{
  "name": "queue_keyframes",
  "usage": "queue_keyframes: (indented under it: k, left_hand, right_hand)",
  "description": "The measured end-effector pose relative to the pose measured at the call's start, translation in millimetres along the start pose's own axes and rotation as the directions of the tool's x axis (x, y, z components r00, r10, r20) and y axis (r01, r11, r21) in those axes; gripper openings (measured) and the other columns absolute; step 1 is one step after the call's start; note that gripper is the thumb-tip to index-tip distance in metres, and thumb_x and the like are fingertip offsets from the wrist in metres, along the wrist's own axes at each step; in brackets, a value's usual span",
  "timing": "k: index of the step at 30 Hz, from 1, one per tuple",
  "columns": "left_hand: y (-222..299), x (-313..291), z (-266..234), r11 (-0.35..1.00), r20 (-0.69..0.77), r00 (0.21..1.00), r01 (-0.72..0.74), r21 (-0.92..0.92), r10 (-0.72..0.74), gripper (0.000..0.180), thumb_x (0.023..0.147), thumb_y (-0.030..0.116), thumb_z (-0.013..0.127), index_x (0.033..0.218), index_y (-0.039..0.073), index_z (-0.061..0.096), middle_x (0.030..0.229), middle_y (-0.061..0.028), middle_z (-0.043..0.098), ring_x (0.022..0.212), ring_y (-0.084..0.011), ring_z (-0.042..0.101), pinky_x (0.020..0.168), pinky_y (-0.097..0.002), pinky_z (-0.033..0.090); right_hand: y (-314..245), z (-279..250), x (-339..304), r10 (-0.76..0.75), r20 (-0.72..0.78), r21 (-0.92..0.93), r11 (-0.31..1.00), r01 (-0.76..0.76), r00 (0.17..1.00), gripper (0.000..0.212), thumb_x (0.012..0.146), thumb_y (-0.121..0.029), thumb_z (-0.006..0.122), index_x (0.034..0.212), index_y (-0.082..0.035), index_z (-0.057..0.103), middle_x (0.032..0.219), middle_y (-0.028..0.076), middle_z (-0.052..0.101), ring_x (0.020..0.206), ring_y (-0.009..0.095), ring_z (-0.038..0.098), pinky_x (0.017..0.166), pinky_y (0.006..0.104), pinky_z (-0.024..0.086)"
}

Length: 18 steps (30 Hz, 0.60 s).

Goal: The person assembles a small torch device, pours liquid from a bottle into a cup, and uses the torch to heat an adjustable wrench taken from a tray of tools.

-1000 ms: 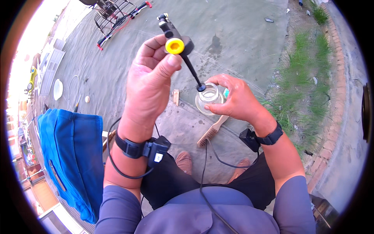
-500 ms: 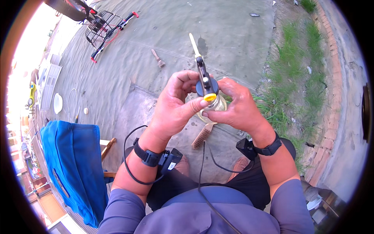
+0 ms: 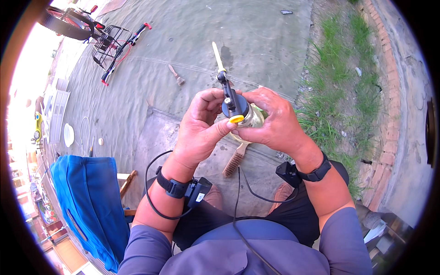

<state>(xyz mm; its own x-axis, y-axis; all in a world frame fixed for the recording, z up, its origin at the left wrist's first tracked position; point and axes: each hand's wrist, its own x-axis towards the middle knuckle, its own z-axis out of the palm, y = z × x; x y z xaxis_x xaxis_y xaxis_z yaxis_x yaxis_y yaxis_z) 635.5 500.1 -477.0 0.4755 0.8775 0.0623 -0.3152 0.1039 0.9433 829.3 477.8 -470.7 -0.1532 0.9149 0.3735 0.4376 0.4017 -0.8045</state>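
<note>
The spray head (image 3: 232, 103) has lowered to the jar (image 3: 254, 119); your left fingers (image 3: 219, 132) hold the head, right fingers (image 3: 249, 134) the jar.

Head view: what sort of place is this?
Probably an outdoor yard: a strip of grass runs along a brick edging, and a cycle with a wire basket is at upper left.

The ground (image 3: 192, 36) is grey and rippled, with dark damp spots. On it lie a wooden brush (image 3: 234, 160), set at a slant, a smaller paintbrush (image 3: 176, 75) farther off, and a white dish (image 3: 68, 134) toward the left.
</note>
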Motion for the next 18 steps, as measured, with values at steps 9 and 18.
queue_keyframes:
  k: [9,18]
  left_hand:
    - [1,2,3,0.998,0.034,0.998,0.057,-0.033,-0.056,0.055,0.085,0.008,0.075,0.132,0.002,0.047,0.133,-0.0101,0.054,0.124,-0.021,0.051,0.109,-0.039,0.038]
    - [6,2,14,0.985,-0.094,0.99,0.116,0.131,-0.104,0.062,0.079,0.009,0.08,0.13,-0.001,0.046,0.123,-0.008,0.056,0.114,-0.0166,0.056,0.099,-0.0338,0.046]
  right_hand:
    - [5,-5,-3,-0.031,-0.034,-0.056,0.998,0.029,0.999,0.052,0.062,-0.022,0.083,0.109,-0.007,0.068,0.091,0.01,0.066,0.086,0.03,0.063,0.085,0.0412,0.048]
    - [8,-1,-5,-0.078,-0.057,-0.342,0.938,0.053,0.995,0.047,0.062,-0.023,0.082,0.105,-0.009,0.069,0.092,0.006,0.067,0.088,0.025,0.065,0.099,0.0482,0.045]
